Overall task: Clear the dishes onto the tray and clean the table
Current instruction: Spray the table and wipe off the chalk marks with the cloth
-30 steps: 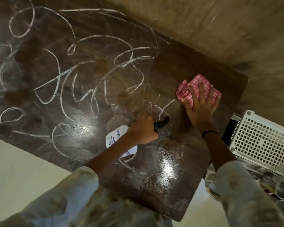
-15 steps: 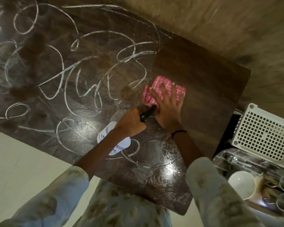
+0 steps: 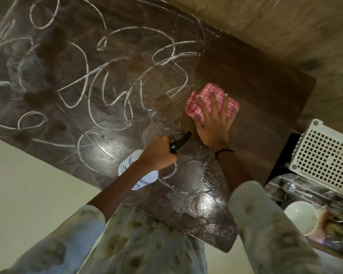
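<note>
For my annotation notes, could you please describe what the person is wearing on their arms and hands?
Both arms wear loose, pale sleeves with a faint mottled greenish print, pushed up so the forearms are bare. The right wrist carries a thin black band. The left hand and right hand are bare: no gloves, and no rings that I can make out.

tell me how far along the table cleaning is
Done: dishes like the white bowl sit off the table, and the right corner of the table is wiped dark. In hand: right hand presses the pink cloth, left hand holds the spray bottle. Left: the white scribbles.
</note>
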The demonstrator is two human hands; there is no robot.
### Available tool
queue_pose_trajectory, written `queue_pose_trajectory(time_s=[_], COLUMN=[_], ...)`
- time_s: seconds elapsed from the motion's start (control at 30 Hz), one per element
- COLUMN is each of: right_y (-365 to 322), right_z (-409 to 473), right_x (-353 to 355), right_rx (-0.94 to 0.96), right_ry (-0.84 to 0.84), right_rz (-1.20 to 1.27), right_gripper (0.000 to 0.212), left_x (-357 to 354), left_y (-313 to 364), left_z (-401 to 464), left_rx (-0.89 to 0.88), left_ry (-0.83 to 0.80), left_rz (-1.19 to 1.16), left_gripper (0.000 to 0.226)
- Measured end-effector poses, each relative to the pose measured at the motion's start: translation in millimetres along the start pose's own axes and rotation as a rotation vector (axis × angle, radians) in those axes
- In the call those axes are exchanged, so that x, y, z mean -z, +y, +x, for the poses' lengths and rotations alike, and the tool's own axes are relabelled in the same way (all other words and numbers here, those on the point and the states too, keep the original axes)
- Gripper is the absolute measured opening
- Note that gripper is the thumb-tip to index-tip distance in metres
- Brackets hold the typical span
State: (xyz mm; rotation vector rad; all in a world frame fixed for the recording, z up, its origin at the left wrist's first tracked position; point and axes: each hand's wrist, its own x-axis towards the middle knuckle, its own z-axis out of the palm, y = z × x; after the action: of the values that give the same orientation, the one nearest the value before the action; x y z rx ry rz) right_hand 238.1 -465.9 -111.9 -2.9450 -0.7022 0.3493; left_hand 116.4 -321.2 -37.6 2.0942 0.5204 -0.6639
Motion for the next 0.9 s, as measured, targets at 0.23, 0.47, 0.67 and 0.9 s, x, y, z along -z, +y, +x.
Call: queue_pose_trajectory(time_s=[0.23, 0.47, 0.67, 0.9], right_y=[25.6, 42.1, 44.7, -1.5], right_z=[-68.0, -76.3, -76.8, -77.9], right_x=[-3.5, 4.7, 3.7, -9.3], right_rx=[0.259, -0.023, -0.017, 0.000], right_ry=[-0.016, -0.029, -0.053, -0.044], right_rz=[-0.049, -0.002, -0.002, 0.000], right_gripper=[0.054, 0.060, 0.060, 0.059], left_x=[-14.4, -42.8, -50.4, -36.7], left_y=[-13.1, -22.2, -26.8, -39.3], left_z=[-22.0, -51.1, -62.7, -65.7], left_rx=[-0.001, -0.023, 0.013, 0.035], left_ry=[-0.020, -0.094, -0.129, -0.033], left_rz=[0.043, 0.059, 0.061, 0.059], left_gripper=[0.010, 0.014, 0.003, 0.008])
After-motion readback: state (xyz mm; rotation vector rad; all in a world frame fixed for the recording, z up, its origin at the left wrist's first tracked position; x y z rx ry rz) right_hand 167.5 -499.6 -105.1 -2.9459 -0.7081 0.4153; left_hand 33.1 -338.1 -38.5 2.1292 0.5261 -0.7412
